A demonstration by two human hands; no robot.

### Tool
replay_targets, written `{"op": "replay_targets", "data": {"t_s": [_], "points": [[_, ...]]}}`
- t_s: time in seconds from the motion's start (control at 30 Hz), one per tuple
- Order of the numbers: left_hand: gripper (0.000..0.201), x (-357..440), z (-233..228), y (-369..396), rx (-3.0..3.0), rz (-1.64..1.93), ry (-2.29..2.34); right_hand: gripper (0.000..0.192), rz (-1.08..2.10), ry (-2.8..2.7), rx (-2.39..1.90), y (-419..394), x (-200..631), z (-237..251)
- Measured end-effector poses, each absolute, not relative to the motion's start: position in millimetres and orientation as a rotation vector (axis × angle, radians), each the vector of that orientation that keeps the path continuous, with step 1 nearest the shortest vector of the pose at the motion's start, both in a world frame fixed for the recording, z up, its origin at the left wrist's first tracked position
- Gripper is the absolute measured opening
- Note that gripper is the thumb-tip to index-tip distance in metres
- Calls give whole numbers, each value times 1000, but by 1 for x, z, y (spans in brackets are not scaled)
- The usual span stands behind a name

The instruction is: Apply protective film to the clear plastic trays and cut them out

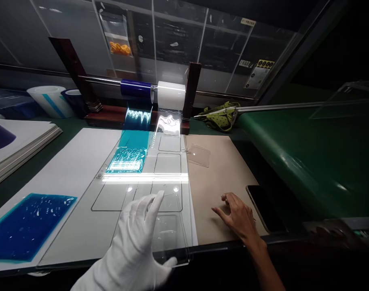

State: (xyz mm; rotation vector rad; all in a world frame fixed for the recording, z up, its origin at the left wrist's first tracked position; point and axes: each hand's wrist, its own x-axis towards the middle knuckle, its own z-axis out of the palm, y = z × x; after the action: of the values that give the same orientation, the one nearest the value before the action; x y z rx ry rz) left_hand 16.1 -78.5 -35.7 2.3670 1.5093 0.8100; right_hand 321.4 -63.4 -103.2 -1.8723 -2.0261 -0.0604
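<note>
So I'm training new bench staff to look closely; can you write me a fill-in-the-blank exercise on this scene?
1. The left hand, wearing a ____ glove, rests on a clear plastic sheet.
2. The bare right hand rests on the ____ board.
3. Beside the white roll on the rod sits a ____ roll.

Missing words: white; brown; blue

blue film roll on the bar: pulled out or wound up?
Pulled out. From the blue roll a teal film strip runs down onto the white sheet.
</note>
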Motion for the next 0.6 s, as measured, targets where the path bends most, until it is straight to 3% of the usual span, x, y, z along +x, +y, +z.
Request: {"op": "replay_targets", "data": {"t_s": [0.07,0.2,0.27,0.4,0.6], "points": [[112,7,-40,-79,1972,791,1386,45,-85,-2062,-1817,-57,318,-101],[98,-9,-47,-79,974,668,610,72,-65,-2142,-1552,-65,281,-66],[105,-10,-54,-79,694,653,389,86,-4,-2230,-1390,-71,254,-41],[121,3,-65,-77,301,642,234,100,64,-2471,-1130,-72,207,-9],[98,16,-57,-74,206,726,51,103,117,-2661,-1013,-58,178,-7]]}}
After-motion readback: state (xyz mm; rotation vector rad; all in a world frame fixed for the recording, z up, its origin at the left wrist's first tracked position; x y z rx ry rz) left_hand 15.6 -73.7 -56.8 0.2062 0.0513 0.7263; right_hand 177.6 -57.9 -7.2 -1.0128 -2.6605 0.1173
